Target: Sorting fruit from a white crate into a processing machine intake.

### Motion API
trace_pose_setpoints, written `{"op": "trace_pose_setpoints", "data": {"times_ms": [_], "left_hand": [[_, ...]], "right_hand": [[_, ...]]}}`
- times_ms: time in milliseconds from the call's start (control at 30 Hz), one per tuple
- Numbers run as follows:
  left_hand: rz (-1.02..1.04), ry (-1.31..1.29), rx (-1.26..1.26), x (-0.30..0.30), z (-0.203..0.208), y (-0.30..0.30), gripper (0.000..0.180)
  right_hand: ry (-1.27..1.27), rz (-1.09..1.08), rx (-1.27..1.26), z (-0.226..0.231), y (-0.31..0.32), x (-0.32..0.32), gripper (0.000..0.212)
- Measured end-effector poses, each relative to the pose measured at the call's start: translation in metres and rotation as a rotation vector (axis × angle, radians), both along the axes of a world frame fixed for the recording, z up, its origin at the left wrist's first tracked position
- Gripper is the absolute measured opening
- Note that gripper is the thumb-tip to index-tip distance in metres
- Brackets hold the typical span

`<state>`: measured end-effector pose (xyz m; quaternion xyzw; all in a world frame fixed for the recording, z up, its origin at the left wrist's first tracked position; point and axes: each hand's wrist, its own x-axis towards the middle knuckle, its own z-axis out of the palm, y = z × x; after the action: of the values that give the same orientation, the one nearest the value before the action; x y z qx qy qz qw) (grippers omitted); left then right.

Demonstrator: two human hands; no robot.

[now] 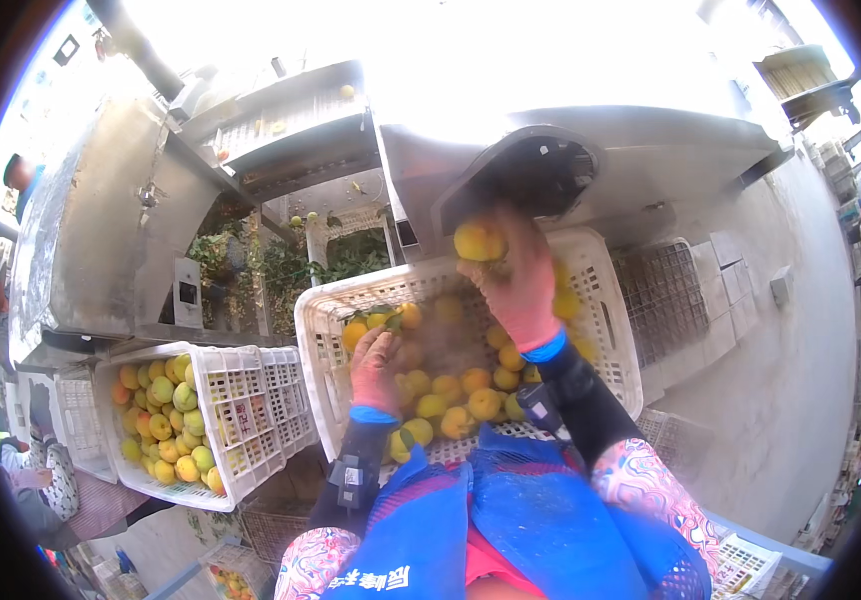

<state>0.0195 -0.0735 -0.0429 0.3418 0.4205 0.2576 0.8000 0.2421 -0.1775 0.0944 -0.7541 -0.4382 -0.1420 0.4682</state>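
In front of me stands a white plastic crate [323, 305] with yellow-orange fruit in it that looks like peaches [486, 404]. My right hand [523, 290], lifted above the crate's far part, is closed around one yellow peach [480, 241]. It is beside the dark opening [541, 175] of a metal machine. Down inside the crate on the left, my left hand [376, 368] has its fingers curled at a peach [378, 321] with a green leaf. Both wrists show blue cuffs. The crate's middle is blurred and partly hidden by my right arm.
To the left, a second white crate [236, 410] is full of similar fruit. Leaves and stems [271, 265] lie under the metal frame. A raised tray [291, 115] is at the back left. Stacked dark crates [663, 290] stand right of my crate. Other people are at the far left.
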Motion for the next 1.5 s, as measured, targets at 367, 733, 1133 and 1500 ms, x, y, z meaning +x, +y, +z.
{"op": "trace_pose_setpoints", "data": {"times_ms": [367,733,1133,1500], "left_hand": [[-0.364,1.235,0.700,0.027,-0.092,0.051,0.095],[-0.721,1.603,0.803,0.079,-0.078,0.039,0.097],[0.044,-0.297,-0.388,0.016,0.027,0.006,0.030],[-0.345,-0.087,0.502,0.018,0.076,-0.007,0.031]], "right_hand": [[-0.223,0.062,-0.004,-0.006,0.025,0.015,0.029],[0.348,-0.021,-1.103,-0.296,0.022,-0.012,0.063],[2.106,0.784,0.264,-0.115,-0.002,-0.039,0.054],[0.640,0.392,-0.300,-0.027,-0.021,-0.066,0.090]]}}
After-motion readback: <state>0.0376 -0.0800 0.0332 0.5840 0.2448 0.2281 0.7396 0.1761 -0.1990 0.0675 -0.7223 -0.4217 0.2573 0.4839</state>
